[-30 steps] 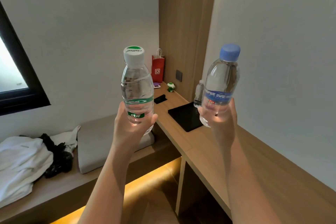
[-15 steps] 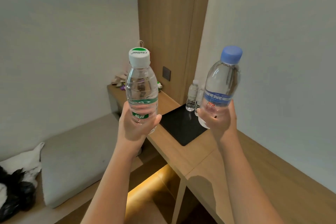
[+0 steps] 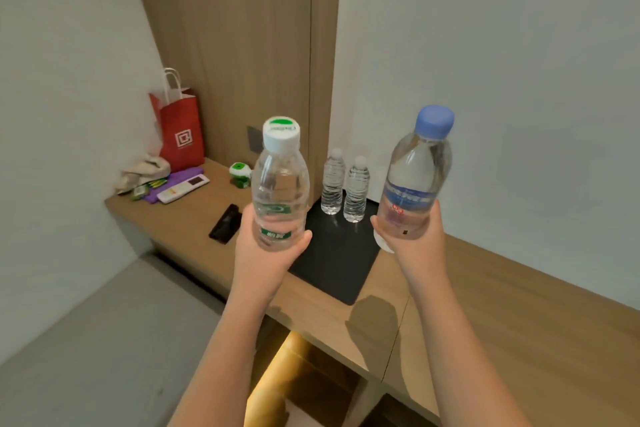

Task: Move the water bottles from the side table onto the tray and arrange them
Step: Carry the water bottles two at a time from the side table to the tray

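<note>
My left hand [image 3: 266, 253] grips the lower part of a clear bottle with a white-and-green cap and green label [image 3: 280, 184], held upright in the air. My right hand [image 3: 415, 246] grips the base of a clear bottle with a blue cap and blue label [image 3: 417, 177], also upright. Both hover above the near edge of a flat black tray [image 3: 339, 263] lying on the wooden desk. Two small clear bottles [image 3: 333, 182] [image 3: 356, 189] stand side by side at the tray's far end, by the wall.
The wooden desk [image 3: 502, 322] runs along the right wall. A black phone [image 3: 225, 224] lies left of the tray. Farther back are a red paper bag [image 3: 180, 132], a white remote [image 3: 183, 188], a small green-and-white object [image 3: 240, 174] and crumpled cloth. A grey cushion [image 3: 104, 340] lies lower left.
The view has drawn closer to the desk and turned down. The tray and its two small bottles are larger in view, and both held bottles now hang over the tray's near end.
</note>
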The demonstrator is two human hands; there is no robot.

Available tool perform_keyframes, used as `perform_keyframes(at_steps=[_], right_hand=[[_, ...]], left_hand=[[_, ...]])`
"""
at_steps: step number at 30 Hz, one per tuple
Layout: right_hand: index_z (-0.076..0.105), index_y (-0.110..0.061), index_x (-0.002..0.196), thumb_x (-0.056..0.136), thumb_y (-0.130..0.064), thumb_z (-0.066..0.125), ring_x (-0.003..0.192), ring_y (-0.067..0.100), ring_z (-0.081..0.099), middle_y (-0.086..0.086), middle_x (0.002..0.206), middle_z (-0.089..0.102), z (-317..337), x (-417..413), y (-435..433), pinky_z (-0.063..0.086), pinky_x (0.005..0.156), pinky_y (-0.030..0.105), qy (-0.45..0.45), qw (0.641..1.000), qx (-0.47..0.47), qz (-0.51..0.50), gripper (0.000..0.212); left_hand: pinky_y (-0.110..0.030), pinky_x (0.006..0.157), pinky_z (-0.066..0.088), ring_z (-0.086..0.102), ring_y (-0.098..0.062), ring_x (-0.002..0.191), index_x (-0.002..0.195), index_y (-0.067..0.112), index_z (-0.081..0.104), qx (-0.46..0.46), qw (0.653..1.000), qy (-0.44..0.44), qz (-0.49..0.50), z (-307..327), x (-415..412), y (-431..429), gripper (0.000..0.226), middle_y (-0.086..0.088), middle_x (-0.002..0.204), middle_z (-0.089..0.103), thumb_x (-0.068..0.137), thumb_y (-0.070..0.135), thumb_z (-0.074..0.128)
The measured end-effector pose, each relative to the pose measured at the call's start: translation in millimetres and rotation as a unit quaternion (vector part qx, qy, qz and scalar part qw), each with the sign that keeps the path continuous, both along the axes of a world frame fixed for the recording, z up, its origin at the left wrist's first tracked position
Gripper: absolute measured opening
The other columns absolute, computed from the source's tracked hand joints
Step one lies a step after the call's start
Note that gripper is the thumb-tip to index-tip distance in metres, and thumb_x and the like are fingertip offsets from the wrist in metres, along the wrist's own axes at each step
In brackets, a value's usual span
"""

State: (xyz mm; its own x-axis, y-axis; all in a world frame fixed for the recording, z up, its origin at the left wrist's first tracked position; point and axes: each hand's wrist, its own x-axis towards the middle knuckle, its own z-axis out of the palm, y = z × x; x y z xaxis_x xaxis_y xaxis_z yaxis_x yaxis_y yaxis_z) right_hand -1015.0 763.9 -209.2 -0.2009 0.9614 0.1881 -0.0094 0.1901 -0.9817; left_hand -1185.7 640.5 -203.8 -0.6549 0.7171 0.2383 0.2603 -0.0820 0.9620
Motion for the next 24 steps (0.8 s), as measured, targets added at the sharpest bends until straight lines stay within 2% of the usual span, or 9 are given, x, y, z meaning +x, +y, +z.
perform_keyframes(at_steps=[3,8,12,15,17,19,21,24], right_hand=[[0.049,-0.041,0.104,0.071,-0.008,0.085,0.089,-0.013,0.062,-0.017,0.108,0.062,-14.2,-14.9,14.6,0.047,0.066,0.004,-0.014,0.999,-0.008,-0.032,0.059],[0.050,-0.038,0.102,0.072,-0.007,0.085,0.084,-0.013,0.063,-0.019,0.101,0.062,-40.1,-33.9,56.0,0.047,0.065,0.003,-0.021,0.997,-0.028,-0.068,0.056],[0.047,-0.036,0.113,0.073,-0.010,0.085,0.095,-0.005,0.062,-0.015,0.108,0.062,-66.9,-56.7,86.0,0.046,0.067,0.003,-0.030,0.996,-0.047,-0.067,0.061],[0.048,-0.034,0.116,0.072,-0.012,0.086,0.096,-0.006,0.062,-0.018,0.108,0.063,-87.4,-72.8,105.5,0.047,0.070,0.003,-0.036,0.995,-0.061,-0.063,0.062],[0.051,-0.029,0.116,0.070,-0.011,0.087,0.093,-0.006,0.062,-0.017,0.105,0.064,-102.7,-76.4,113.6,0.047,0.069,0.004,-0.052,0.993,-0.076,-0.069,0.061],[0.055,-0.021,0.119,0.068,-0.007,0.087,0.092,-0.002,0.065,-0.011,0.104,0.067,-120.8,-78.7,121.5,0.048,0.066,0.006,-0.071,0.989,-0.099,-0.078,0.061],[0.056,-0.016,0.120,0.067,-0.005,0.087,0.093,0.008,0.068,-0.003,0.104,0.070,-139.4,-82.5,128.3,0.050,0.066,0.009,-0.090,0.985,-0.118,-0.085,0.062],[0.055,-0.017,0.119,0.066,-0.007,0.087,0.096,0.013,0.067,-0.001,0.107,0.069,-162.1,-87.9,133.3,0.049,0.073,0.014,-0.118,0.978,-0.142,-0.102,0.063]], left_hand=[[-0.010,0.075,0.041,0.057,0.004,0.096,0.114,0.036,0.044,-0.024,0.999,-0.027,-0.008,-17.1,-11.7,30.3,0.061,0.021,0.105,0.057,0.072,0.013,0.082],[-0.002,0.067,0.044,0.056,0.016,0.091,0.120,0.031,0.044,-0.058,0.997,-0.026,-0.036,-47.9,-23.3,84.9,0.063,0.023,0.104,0.056,0.072,0.014,0.082],[0.000,0.072,0.044,0.057,0.018,0.093,0.118,0.033,0.047,-0.075,0.996,-0.036,-0.039,-68.7,-37.2,114.9,0.063,0.021,0.107,0.060,0.072,0.011,0.083],[-0.001,0.074,0.044,0.057,0.018,0.095,0.112,0.040,0.047,-0.084,0.995,-0.039,-0.047,-82.5,-52.3,137.2,0.061,0.022,0.109,0.060,0.071,0.012,0.084],[-0.008,0.081,0.047,0.059,0.008,0.103,0.109,0.045,0.048,-0.105,0.992,-0.042,-0.046,-96.8,-58.1,146.0,0.061,0.015,0.114,0.061,0.069,0.018,0.085],[-0.027,0.092,0.051,0.058,-0.006,0.112,0.111,0.046,0.052,-0.128,0.990,-0.035,-0.038,-112.1,-65.8,153.7,0.060,0.004,0.120,0.058,0.065,0.029,0.087],[-0.041,0.096,0.051,0.058,-0.014,0.114,0.116,0.037,0.057,-0.152,0.987,-0.028,-0.045,-128.5,-76.5,163.3,0.063,-0.002,0.120,0.058,0.060,0.040,0.087],[-0.040,0.095,0.051,0.060,-0.011,0.109,0.112,0.038,0.057,-0.194,0.977,-0.044,-0.073,-149.7,-88.5,178.2,0.064,0.001,0.118,0.058,0.057,0.035,0.088]])
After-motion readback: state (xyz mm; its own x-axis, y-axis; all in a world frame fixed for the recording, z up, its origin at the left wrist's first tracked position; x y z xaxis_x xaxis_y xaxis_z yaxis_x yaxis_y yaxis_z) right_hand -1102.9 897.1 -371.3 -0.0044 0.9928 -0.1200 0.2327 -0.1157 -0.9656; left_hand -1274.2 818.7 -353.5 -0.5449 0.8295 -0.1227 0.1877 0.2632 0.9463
